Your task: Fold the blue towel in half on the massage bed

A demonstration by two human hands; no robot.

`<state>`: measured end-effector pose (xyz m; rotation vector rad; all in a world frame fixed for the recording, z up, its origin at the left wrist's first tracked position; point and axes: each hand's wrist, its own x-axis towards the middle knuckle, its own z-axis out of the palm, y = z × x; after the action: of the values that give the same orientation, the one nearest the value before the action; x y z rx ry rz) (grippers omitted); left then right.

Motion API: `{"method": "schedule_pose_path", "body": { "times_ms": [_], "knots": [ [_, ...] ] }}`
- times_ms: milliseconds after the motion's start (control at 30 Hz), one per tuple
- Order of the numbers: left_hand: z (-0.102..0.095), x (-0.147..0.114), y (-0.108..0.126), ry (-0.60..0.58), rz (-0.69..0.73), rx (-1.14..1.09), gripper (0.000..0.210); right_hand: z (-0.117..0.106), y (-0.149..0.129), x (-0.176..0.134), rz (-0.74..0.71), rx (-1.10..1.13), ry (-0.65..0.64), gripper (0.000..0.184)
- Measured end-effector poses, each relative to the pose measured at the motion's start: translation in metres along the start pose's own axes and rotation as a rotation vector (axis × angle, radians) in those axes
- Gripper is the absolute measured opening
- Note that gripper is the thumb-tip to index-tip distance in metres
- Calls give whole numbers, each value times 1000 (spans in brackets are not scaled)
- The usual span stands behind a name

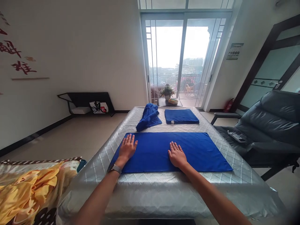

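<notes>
Blue towel [152,153] lies spread flat on the worktop [145,200], at its near half, with the long side running left to right. The surface appears largely smooth; the near right corner comes to a point close to the right edge of the worktop. The worktop carries a silver quilted cover, which hangs over the near edge.

Left hand [127,147] rests palm down on the left part of the towel, fingertips close to the far edge. Its grip is relaxed and flat, fingers extended. A grey wristband [116,169] sits on the left wrist. Right hand [177,155] lies palm down near the middle of the towel; its grip is likewise uncurled, fingers straight and together. The right forearm crosses the near edge.

Beyond the far edge, a crumpled blue cloth [148,118] lies at left, just beside the towel; whether the two touch cannot be determined. To its right, apart from it, is a folded blue stack [181,115] with a white tag [172,122] at the near side. A dark recliner [276,118] stands right of the worktop; yellow fabric [30,193] lies in a heap at left
</notes>
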<state>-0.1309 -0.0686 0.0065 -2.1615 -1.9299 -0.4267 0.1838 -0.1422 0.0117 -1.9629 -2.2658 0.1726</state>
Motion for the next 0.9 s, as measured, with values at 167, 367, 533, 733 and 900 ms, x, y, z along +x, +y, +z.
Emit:
{"method": "schedule_pose_path", "body": {
  "times_ms": [167,367,533,733,900],
  "knots": [
    [-1,-24,129,-61,450,-165,65,2,2,1,9,-8,6,63],
    [3,-40,181,-230,416,-216,71,2,5,-2,-25,-22,25,61],
    [-6,-47,94,-325,241,-128,76,1,1,-1,25,9,35,63],
    [-9,-74,-41,-290,-82,31,78,4,1,1,22,-2,40,63],
    [-14,-85,-70,-289,-143,38,80,1,-2,0,28,-25,41,63]
  ]
}}
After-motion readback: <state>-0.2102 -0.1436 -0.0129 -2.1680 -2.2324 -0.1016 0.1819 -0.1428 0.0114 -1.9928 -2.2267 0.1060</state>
